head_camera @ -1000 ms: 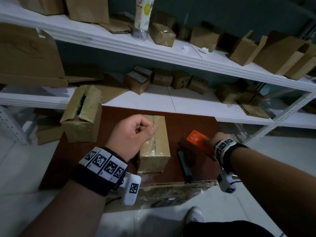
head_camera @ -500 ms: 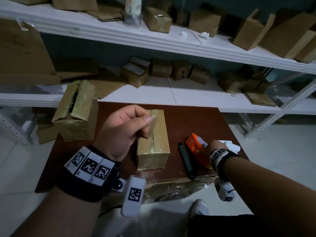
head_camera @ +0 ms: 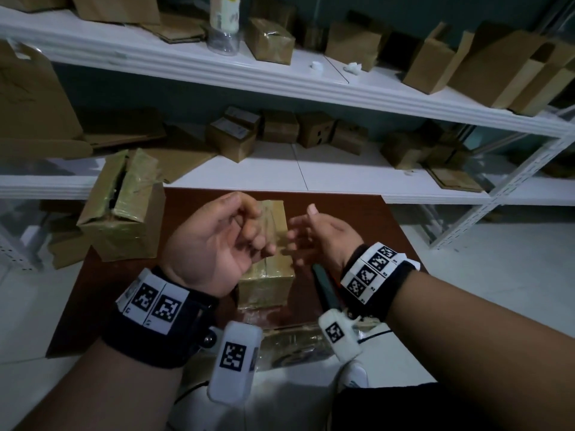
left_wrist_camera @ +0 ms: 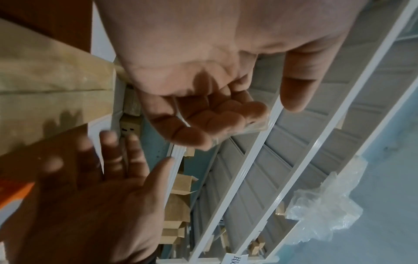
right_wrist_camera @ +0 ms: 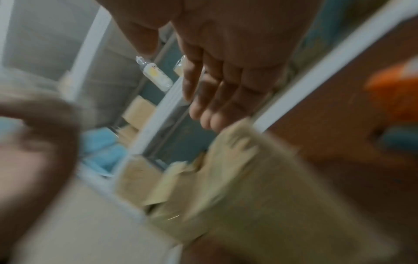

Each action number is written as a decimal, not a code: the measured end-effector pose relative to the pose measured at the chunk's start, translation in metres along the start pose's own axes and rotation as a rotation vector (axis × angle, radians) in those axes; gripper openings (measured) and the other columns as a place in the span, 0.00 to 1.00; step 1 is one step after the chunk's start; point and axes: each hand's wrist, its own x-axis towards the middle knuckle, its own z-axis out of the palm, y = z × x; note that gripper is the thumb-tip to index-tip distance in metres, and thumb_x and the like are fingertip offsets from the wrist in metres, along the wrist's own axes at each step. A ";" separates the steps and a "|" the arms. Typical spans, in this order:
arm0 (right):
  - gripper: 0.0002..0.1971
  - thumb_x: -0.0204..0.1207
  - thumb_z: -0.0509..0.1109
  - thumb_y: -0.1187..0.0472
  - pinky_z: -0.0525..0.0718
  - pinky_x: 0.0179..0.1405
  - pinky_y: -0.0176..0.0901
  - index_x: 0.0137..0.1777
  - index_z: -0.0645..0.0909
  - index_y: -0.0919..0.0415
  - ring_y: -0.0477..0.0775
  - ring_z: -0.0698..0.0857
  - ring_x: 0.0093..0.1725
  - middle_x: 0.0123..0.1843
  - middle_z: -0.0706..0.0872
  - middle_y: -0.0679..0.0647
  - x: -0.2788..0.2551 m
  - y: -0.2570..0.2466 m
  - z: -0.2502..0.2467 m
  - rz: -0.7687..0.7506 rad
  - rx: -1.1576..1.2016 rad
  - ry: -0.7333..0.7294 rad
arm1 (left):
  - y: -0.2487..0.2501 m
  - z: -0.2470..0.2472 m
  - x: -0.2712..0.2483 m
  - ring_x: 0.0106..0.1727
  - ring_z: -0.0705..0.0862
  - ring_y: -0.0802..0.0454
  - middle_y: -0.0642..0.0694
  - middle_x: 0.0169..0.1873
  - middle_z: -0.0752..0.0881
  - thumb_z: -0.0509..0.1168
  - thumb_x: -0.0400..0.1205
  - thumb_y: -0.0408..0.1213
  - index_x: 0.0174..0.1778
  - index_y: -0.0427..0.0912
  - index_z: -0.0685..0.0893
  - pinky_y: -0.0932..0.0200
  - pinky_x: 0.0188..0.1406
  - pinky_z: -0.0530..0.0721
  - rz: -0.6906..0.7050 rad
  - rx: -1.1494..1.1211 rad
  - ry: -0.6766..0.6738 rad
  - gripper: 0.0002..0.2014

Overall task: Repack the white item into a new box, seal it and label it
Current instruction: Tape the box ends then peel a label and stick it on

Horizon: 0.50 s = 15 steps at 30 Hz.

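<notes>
A scrap of clear tape (left_wrist_camera: 248,127) is pinched in the curled left hand (head_camera: 214,244) above the sealed box (head_camera: 267,262) on the bench (head_camera: 351,213), the right hand (head_camera: 317,234) spread open beside it; the tape could cling to the fingers (left_wrist_camera: 203,123) when transferred.

We wear a black band on each bare forearm, each with a row of white tiles printed with black square fiducial codes: left wristband (head_camera: 158,315), right wristband (head_camera: 375,279). A white camera pod carrying one more code hangs at 6 o'clock of each: left pod (head_camera: 234,362), right pod (head_camera: 337,335). A white shoe (head_camera: 354,376) sits below the right pod.
</notes>
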 end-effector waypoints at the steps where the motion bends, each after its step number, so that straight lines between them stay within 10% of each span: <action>1: 0.28 0.86 0.51 0.38 0.84 0.34 0.47 0.56 0.82 0.62 0.57 0.87 0.40 0.42 0.88 0.56 -0.005 -0.006 0.010 0.073 0.072 -0.095 | 0.001 -0.001 -0.001 0.30 0.71 0.47 0.45 0.27 0.70 0.61 0.76 0.45 0.38 0.38 0.78 0.49 0.36 0.76 -0.009 -0.038 -0.018 0.12; 15: 0.36 0.79 0.46 0.27 0.84 0.53 0.58 0.62 0.82 0.54 0.55 0.89 0.45 0.47 0.90 0.56 -0.032 -0.005 0.034 0.207 0.368 -0.423 | 0.010 -0.013 -0.011 0.25 0.69 0.50 0.48 0.23 0.65 0.58 0.79 0.54 0.35 0.39 0.72 0.53 0.32 0.76 -0.059 -0.253 -0.096 0.19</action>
